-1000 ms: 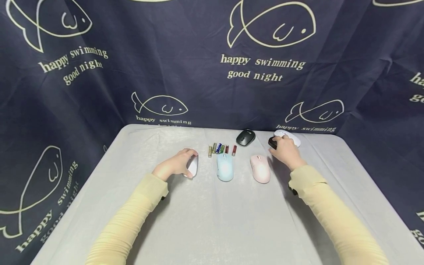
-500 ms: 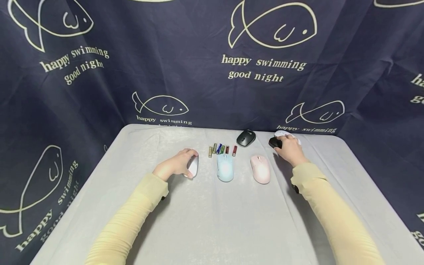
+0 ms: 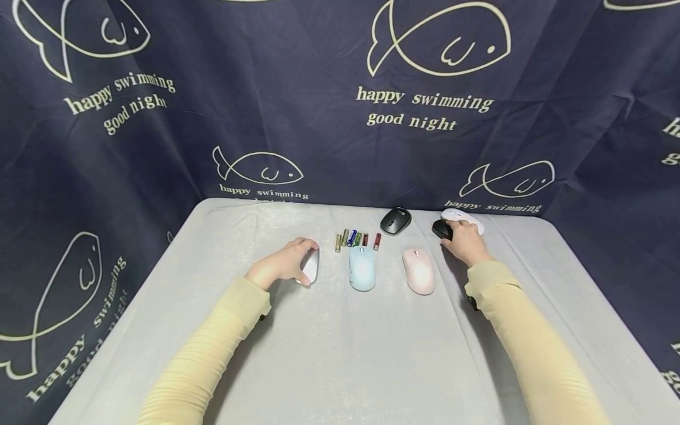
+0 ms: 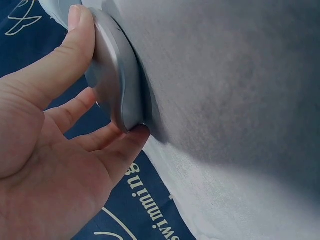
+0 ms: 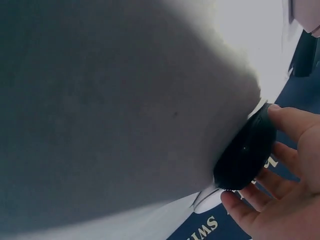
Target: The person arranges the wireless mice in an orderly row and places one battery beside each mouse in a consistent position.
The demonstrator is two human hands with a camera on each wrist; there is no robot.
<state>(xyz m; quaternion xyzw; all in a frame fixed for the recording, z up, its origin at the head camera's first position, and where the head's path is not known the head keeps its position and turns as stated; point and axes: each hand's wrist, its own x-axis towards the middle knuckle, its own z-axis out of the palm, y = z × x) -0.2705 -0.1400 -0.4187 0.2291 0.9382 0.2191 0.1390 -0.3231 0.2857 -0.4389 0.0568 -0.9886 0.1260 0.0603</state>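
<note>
At the left of the table, my left hand holds a silver-white computer mouse from its left side, thumb at one end and fingers at the other. The left wrist view shows this silver mouse with its underside close to the tabletop. At the back right, my right hand grips a black computer mouse, its right part hidden under the fingers. In the right wrist view, thumb and fingers curve around the black mouse, low on the table. A white mouse lies right behind that hand.
Between the hands lie a light blue mouse and a pink mouse. Several small batteries stand in a loose row behind the blue one. Another black mouse lies near the back edge, where a dark blue fish-print curtain hangs.
My right hand has shifted slightly to the right and its thumb has drawn back, so more of the black mouse shows. The left hand and the silver mouse have stayed put.
</note>
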